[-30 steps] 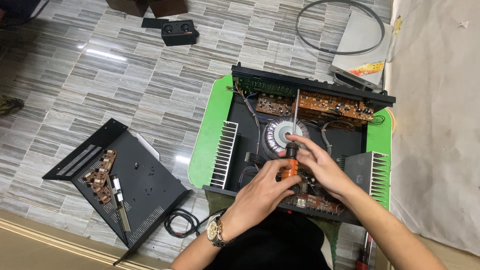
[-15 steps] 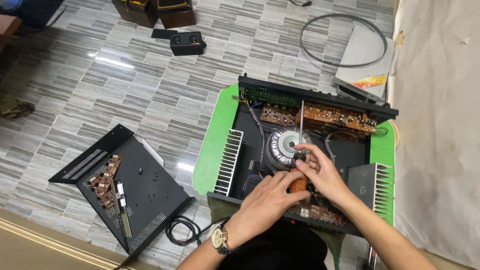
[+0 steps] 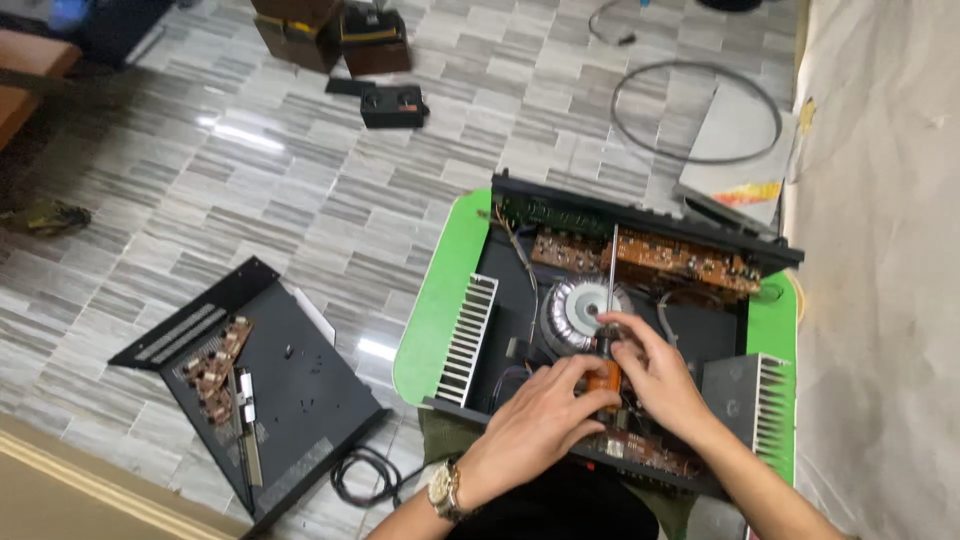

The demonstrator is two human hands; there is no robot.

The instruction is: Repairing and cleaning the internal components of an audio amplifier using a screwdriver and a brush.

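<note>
An open black amplifier chassis point(image 3: 520, 290) rests on a green stool top point(image 3: 435, 290). Inside it sit a round toroidal transformer point(image 3: 572, 305), brown circuit boards point(image 3: 680, 258) and finned heat sinks point(image 3: 465, 338). My left hand point(image 3: 535, 425), with a wristwatch, and my right hand point(image 3: 655, 375) both grip the orange handle of a long screwdriver point(image 3: 604, 378). Its thin shaft points away from me over the transformer toward the far boards.
A detached black cover panel point(image 3: 290, 400) with a small circuit board lies on the tiled floor at left, a black cable point(image 3: 360, 478) coiled beside it. Farther off are a small black device point(image 3: 392, 105), brown boxes point(image 3: 340, 35), a looped cable point(image 3: 695, 110) and a flat grey panel point(image 3: 735, 140).
The view has shifted, so the amplifier sits lower and further right in frame. Both hands stay on the screwdriver handle, and the left hand has closed further over it.
</note>
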